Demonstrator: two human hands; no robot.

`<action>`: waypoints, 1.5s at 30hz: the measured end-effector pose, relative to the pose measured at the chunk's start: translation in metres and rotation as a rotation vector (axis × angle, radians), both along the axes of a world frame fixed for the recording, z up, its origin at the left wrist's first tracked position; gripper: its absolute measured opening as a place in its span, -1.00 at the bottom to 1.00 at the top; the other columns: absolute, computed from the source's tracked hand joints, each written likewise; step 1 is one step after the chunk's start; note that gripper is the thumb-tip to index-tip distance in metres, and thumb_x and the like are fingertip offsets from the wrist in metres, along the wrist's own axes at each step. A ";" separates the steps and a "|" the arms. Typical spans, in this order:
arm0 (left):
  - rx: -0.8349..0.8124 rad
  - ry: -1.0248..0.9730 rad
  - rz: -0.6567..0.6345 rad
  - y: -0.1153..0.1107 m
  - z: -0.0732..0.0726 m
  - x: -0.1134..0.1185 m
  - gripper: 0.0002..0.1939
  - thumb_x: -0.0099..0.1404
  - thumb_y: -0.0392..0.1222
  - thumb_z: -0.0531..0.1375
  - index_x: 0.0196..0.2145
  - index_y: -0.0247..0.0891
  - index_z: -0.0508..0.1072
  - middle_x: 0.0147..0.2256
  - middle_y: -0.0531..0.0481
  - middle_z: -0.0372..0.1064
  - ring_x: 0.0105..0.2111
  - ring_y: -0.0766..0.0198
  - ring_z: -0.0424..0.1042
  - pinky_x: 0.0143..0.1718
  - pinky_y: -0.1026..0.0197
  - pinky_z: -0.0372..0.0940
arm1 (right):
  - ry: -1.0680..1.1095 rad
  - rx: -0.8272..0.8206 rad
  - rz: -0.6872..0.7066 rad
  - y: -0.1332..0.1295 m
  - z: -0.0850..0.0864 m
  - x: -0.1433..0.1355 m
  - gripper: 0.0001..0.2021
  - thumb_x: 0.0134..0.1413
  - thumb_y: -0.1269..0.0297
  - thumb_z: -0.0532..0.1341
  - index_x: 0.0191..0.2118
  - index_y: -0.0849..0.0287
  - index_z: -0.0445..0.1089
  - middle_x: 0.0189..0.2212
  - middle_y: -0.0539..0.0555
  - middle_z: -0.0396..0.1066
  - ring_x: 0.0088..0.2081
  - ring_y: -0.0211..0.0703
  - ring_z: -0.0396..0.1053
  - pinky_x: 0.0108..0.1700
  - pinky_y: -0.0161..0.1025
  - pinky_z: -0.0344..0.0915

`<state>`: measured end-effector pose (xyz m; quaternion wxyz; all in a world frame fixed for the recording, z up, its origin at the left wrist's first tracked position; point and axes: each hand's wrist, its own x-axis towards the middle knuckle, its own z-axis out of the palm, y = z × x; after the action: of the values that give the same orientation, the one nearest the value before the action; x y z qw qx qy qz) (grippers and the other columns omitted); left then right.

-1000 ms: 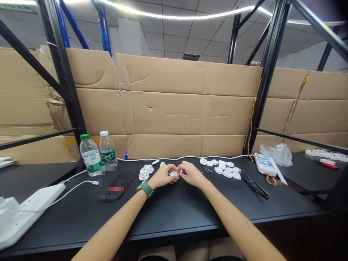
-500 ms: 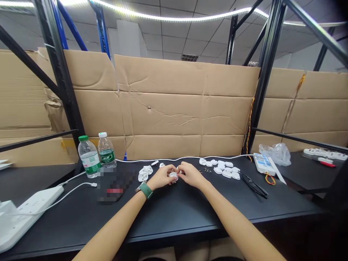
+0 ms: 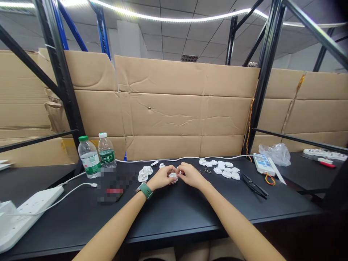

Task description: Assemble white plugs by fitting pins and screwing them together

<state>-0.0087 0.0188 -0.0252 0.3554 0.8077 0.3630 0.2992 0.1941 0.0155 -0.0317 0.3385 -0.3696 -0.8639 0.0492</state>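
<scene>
My left hand (image 3: pixel 162 177), with a green-strapped watch on its wrist, is closed around a small round white plastic part (image 3: pixel 173 175) just above the black table. My right hand (image 3: pixel 191 175) meets it from the other side, thumb and index fingertip pinched at the part's upper edge. Whatever lies between those right fingertips is too small and covered to make out. Left of the hands sit several white plastic parts with dark holes (image 3: pixel 143 177). On the right are several smooth white plastic pieces (image 3: pixel 226 174) and a scatter of tiny metal pieces (image 3: pixel 207 170).
Two water bottles (image 3: pixel 90 159) stand at the back left, near a blurred dark object (image 3: pixel 115 191). A white power strip (image 3: pixel 32 214) lies at the left edge. Black-handled pliers or scissors (image 3: pixel 254 185), a white device (image 3: pixel 263 165) and a clear plastic bag (image 3: pixel 277 154) are on the right. Cardboard (image 3: pixel 176 112) walls the back.
Both hands stay in the same place. The white part in my left fingers looks very slightly turned; otherwise nothing has visibly moved.
</scene>
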 end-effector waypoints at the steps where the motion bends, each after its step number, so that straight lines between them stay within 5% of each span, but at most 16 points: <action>1: -0.002 -0.001 -0.002 -0.001 0.000 0.000 -0.73 0.18 -0.06 0.21 -0.20 -0.24 0.38 -0.34 -0.02 0.47 -0.44 0.26 0.46 -0.44 0.26 0.33 | 0.001 0.001 0.000 0.000 0.000 0.000 -0.92 0.14 0.46 0.24 -0.31 0.13 0.41 -0.36 -0.04 0.24 -0.37 -0.31 0.25 -0.31 -0.37 0.13; 34: 0.052 0.056 0.045 -0.004 0.006 0.002 -0.65 0.22 0.08 0.20 -0.21 -0.26 0.41 -0.29 -0.07 0.48 -0.44 0.28 0.45 -0.50 0.30 0.27 | -0.005 0.017 0.012 0.002 0.001 0.000 -0.94 0.14 0.45 0.26 -0.31 0.14 0.43 -0.38 -0.04 0.25 -0.37 -0.29 0.25 -0.29 -0.36 0.15; 45: 0.124 0.064 0.067 0.000 0.004 0.001 -0.77 0.18 -0.07 0.22 -0.26 -0.26 0.47 -0.35 -0.03 0.50 -0.44 0.29 0.42 -0.39 0.28 0.29 | 0.008 0.000 0.014 0.003 0.001 0.001 -0.91 0.08 0.47 0.31 -0.33 0.13 0.46 -0.37 -0.04 0.26 -0.35 -0.28 0.26 -0.28 -0.35 0.17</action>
<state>-0.0081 0.0192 -0.0212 0.2827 0.8247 0.3817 0.3069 0.1952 0.0187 -0.0307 0.3418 -0.3633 -0.8651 0.0532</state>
